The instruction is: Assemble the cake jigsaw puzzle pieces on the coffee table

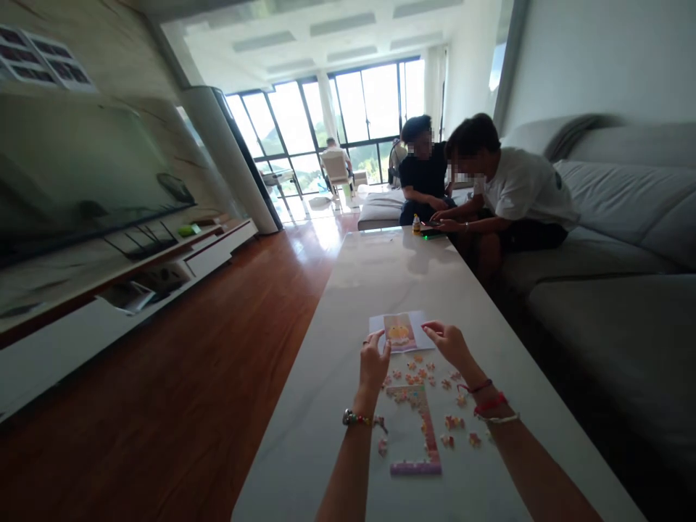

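Table (380, 283) runs long toward 12 o'clock. Its left edge drops to the floor (217, 341) at 9, and its right edge sits close to the sofa (609, 319) at 3 with a narrow dark gap between. The slab from the card out to the far end is bare, so there's plenty of room ahead. Left hand (374, 362) is closed, pinching the card (401, 331) at its lower left corner. Right hand (449, 341) has fingertips closed on the card's right edge. The card sits at 12 of both hands, low over the tabletop; can't tell if it's touching. The print is a yellowish figure, too small to read. Puzzle (429, 438) lies flat between the forearms at 6 of the card, with only an L of border built: a right strip plus a bottom strip. Loose pieces (416, 377) are scattered between card and puzzle, with more at 3 by the right wrist. The left wrist covers some pieces, and both forearms are cut off by the bottom edge. Two people (505, 188) sit on the sofa at the far end, at 1, hands on something small and hard to make out, next to a bottle (416, 224) whose contents are unreadable. TV (81, 174) is at 9 to 10, blurred. The shelf (179, 268) below it has open bays, one holding what looks like papers.
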Tool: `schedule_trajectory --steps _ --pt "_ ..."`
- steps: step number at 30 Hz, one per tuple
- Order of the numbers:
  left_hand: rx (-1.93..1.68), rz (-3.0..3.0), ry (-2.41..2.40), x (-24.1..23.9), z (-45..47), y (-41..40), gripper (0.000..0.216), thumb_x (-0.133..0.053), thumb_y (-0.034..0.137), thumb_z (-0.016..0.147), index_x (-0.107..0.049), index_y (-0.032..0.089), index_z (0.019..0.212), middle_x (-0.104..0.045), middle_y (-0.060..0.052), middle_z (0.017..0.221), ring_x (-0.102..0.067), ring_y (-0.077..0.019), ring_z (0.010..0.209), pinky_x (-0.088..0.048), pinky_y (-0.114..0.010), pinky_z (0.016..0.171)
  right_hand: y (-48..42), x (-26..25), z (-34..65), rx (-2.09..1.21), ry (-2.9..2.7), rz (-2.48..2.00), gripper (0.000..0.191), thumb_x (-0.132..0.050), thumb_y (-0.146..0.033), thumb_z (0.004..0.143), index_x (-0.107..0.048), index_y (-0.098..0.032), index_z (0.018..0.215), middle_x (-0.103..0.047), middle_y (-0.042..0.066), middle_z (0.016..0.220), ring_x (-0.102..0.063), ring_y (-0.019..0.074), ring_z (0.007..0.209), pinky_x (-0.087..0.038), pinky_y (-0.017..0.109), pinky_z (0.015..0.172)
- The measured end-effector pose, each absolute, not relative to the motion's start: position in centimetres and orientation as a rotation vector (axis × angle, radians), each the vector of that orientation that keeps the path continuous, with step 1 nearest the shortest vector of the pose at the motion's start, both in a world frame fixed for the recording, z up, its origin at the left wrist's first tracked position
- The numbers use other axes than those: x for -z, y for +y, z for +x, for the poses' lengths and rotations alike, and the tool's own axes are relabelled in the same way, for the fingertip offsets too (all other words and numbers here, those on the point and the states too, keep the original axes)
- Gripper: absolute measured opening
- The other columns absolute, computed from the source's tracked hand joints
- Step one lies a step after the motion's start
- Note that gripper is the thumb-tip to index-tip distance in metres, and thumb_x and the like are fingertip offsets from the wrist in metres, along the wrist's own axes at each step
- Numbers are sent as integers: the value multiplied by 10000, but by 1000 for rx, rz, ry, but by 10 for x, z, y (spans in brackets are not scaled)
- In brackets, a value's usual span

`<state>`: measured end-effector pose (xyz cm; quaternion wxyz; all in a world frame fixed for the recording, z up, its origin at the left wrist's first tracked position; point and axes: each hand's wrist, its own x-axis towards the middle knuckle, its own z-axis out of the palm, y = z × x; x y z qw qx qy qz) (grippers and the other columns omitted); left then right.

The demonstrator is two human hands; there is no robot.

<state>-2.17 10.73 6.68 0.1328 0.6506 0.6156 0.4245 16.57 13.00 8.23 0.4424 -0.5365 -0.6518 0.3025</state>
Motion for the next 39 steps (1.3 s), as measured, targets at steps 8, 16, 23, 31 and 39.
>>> schedule_trajectory --steps 8,16,23,31,39 --pt "-1198 1841 1841 -82 -21 109 301 -473 206 757 -560 143 1038 -592 -102 1028 -557 -189 964 -456 -341 829 131 -88 171 -695 -1705 -1391 205 -510 -294 729 -673 -193 802 -693 58 834 -640 197 750 -484 279 649" --pt "-1143 1827 1845 -79 -22 106 305 -470 202 757 -560 128 1039 -591 -114 1038 -564 -185 958 -453 -335 838 131 -87 171 -672 -1751 -1423 216 -511 -299 734 -673 -183 817 -690 62 846 -635 188 756 -469 264 656" --pt "-1138 1847 1841 -76 -27 97 288 -475 186 754 -565 146 1024 -595 -95 1018 -571 -171 931 -454 -326 836 125 -85 171 -683 -1747 -1447 237 -504 -315 737 -672 -171 822 -691 64 804 -631 185 728 -460 260 634" --pt "-930 1790 1784 -39 -23 9 292 -460 221 776 -546 167 1050 -577 -82 1042 -562 -163 936 -460 -308 823 42 -58 179 -848 -1697 -1524 223 -509 -314 737 -665 -182 825 -688 45 826 -617 160 720 -461 249 654" --pt "-825 1698 1788 -14 -20 -34 284 -460 187 765 -555 156 1031 -583 -86 1026 -571 -157 906 -469 -308 806 -7 -35 181 -1011 -1742 -1539 232 -492 -300 745 -663 -160 815 -685 58 792 -618 153 682 -465 249 618"
